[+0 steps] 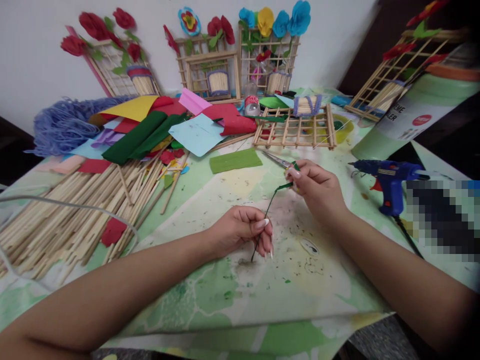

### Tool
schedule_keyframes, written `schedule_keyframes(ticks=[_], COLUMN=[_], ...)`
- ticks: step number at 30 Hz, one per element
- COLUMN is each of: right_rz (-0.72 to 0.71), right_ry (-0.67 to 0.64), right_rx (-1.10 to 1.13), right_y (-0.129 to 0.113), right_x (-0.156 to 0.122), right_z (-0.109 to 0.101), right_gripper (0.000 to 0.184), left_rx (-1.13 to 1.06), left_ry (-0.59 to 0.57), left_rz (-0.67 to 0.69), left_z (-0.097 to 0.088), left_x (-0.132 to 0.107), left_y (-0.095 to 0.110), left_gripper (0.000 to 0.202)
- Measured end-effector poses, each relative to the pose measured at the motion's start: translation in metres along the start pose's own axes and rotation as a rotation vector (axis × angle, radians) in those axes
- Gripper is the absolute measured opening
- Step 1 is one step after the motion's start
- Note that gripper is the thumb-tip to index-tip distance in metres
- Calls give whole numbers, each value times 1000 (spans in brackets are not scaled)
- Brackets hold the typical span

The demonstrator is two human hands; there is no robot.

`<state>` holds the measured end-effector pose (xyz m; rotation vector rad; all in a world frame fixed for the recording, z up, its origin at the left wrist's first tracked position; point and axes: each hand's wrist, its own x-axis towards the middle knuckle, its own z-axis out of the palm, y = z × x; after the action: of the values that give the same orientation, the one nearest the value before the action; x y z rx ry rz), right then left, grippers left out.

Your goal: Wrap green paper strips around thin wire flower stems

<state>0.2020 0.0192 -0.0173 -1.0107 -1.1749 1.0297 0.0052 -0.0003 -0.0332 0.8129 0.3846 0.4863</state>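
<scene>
Stem [270, 203] pinched, left hand [242, 229]; strip [285, 186] pinched, right hand [318, 187]

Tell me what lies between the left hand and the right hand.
The head view shows a thin dark green strand running from the left hand to the right hand, bent partway.

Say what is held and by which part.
The left fingers pinch a green stem about midway; the right fingers, the outer part of a green strip at its top. Whether they also hold the scissors is unclear.
</scene>
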Motion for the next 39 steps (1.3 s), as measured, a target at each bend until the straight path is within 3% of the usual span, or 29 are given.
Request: schedule_keyframes(ticks=[8,10,14,16,17,19,22,25,30,39], right_rz=[209,193,16,2,44,195,421,481,444,312], right_ry=[148,175,281,204,103,-134,-377,-348,-215,-223], right_rx=[355,364,293,220,179,150,309,449,544,581], right_y=[2,5,3,-1,-3,-5,-5,-5,-9,-6], right_x=[12,15,10,1,-4,-15,-27,-30,-27,-24], right_z=[-7,-13,-14,-7,-2,9,22,27,25,20], right_gripper=[11,13,18,20,24,26,33,26,17,12], left_rx=[-4,-11,-23,-28,-29,-25,-9,12,34,23], left_ry=[17,25,42,45,43,39,23,-5,1,-32], left_rz=[-4,13,49,46,45,40,24,-16,-51,-80], left_z=[1,1,0,0,0,1,2,4,4,2], left_x=[0,0,1,1,0,0,0,0,2,2], left_y=[1,0,0,0,1,1,1,-1,-3,-4], left_gripper=[31,31,28,28,27,26,25,27,30,26])
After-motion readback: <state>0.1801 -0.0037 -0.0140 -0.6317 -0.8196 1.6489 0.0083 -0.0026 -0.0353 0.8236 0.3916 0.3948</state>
